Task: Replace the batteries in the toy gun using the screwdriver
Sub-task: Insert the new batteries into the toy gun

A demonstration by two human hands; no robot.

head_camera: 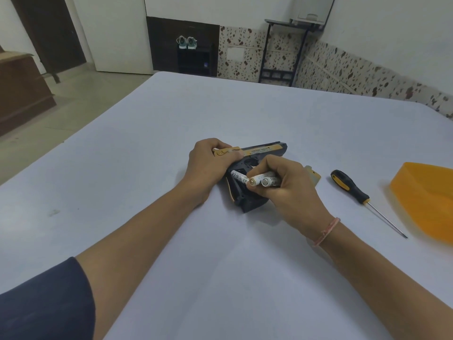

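Gripping toy gun (pixel 259 153) by slide at frame centre, our left hand (pixel 208 163) pins it to table (pixel 220 106); our right hand (pixel 286 182) pinches two batteries (pixel 266 180) over open grip compartment (pixel 241 171), third cell (pixel 237 177) inside. Idle screwdriver (pixel 348 186) lies at right. Next, we judge: seat cells, mind polarity.

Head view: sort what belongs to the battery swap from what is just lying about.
In the job:
gun, gripped by the left hand
batteries, held in the right hand
one more battery at the gun's grip
screwdriver, lying on the table

Lying about:
orange tray at the right
shoes on the far rack
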